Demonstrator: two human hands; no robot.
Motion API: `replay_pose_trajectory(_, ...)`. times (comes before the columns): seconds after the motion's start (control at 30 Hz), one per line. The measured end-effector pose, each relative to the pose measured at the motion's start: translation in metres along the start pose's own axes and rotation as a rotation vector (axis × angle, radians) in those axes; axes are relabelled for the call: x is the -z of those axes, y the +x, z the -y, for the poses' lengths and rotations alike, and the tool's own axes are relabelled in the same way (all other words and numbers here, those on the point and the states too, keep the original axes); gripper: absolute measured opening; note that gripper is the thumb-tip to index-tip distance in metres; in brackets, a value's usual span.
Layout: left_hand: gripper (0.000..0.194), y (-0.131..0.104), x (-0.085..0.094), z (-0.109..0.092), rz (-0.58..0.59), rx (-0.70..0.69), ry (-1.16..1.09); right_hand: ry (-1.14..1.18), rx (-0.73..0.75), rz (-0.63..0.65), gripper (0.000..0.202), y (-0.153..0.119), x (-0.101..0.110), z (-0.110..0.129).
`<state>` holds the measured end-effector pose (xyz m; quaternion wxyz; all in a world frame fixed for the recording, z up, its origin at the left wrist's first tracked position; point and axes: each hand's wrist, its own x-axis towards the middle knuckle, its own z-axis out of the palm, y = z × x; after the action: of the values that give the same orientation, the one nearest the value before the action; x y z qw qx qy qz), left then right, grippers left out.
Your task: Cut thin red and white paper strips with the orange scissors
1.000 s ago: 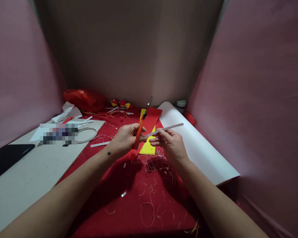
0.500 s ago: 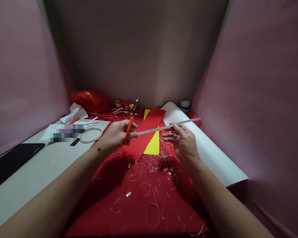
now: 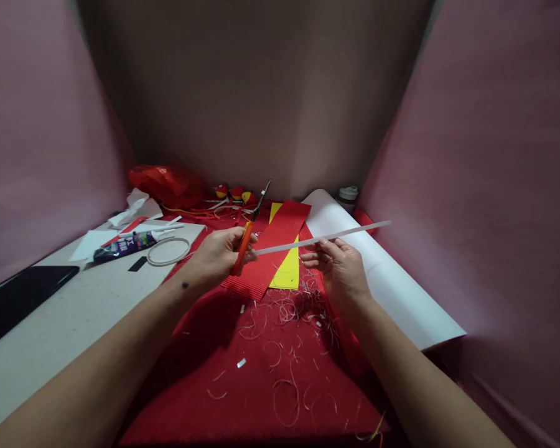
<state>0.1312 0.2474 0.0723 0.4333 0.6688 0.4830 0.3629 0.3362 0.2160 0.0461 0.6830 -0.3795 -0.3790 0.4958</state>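
Note:
My left hand [image 3: 228, 250] is closed around orange-handled scissors [image 3: 245, 244], whose dark blades point up and away. The same hand also pinches the near end of a thin, whitish strip [image 3: 290, 246]. Partway along that strip, my right hand [image 3: 340, 264] grips it between thumb and fingers, and its far end sticks out to the right. Below the strip lie a red corrugated sheet [image 3: 284, 227] and a yellow corrugated sheet [image 3: 287, 272], which cross each other on the red cloth [image 3: 242, 398].
A grey board [image 3: 98, 323] at left bears a dark glue tube [image 3: 124, 246], a pale ring [image 3: 168, 251] and a black tablet-like slab [image 3: 18, 298]. Behind are a red plastic bag [image 3: 168, 185] and small red-yellow balls [image 3: 236, 193]. White rolled paper [image 3: 382, 274] lies right; thread scraps litter the cloth.
My right hand has shifted slightly left along the strip, and the strip's free end reaches farther right. The left hand still holds the scissors; the view has moved a little.

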Motion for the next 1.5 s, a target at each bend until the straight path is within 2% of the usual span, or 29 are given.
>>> replay_pose_trajectory(0.17,0.023,0.003,0.011,0.003,-0.015,0.016,0.002,0.011,0.040,-0.083,0.006,0.006,0.006,0.006)
replay_pose_trajectory(0.3,0.023,0.001,0.009,0.002,-0.030,0.010,-0.016,0.015,0.048,-0.085,0.006,0.005,0.006,0.005)
replay_pose_trajectory(0.37,0.024,-0.001,0.005,0.001,-0.027,0.009,-0.042,0.024,0.019,-0.052,0.009,0.002,0.002,0.002)
replay_pose_trajectory(0.53,0.027,-0.006,-0.005,-0.002,-0.016,0.020,-0.082,0.024,-0.120,0.124,0.017,-0.008,-0.008,-0.010)
replay_pose_trajectory(0.67,0.025,-0.007,-0.012,-0.001,0.010,0.033,-0.109,0.014,-0.163,0.135,0.014,-0.010,-0.009,-0.018)
replay_pose_trajectory(0.83,0.024,-0.005,-0.011,0.006,0.040,0.010,-0.081,0.010,-0.133,0.086,0.011,-0.008,-0.006,-0.018)
replay_pose_trajectory(1.17,0.020,0.002,0.016,0.006,0.021,0.050,0.020,0.015,-0.031,-0.063,0.007,0.003,0.004,-0.002)
replay_pose_trajectory(1.5,0.020,-0.002,0.012,0.002,0.006,0.033,-0.020,0.015,-0.043,-0.060,0.006,0.003,0.004,-0.002)
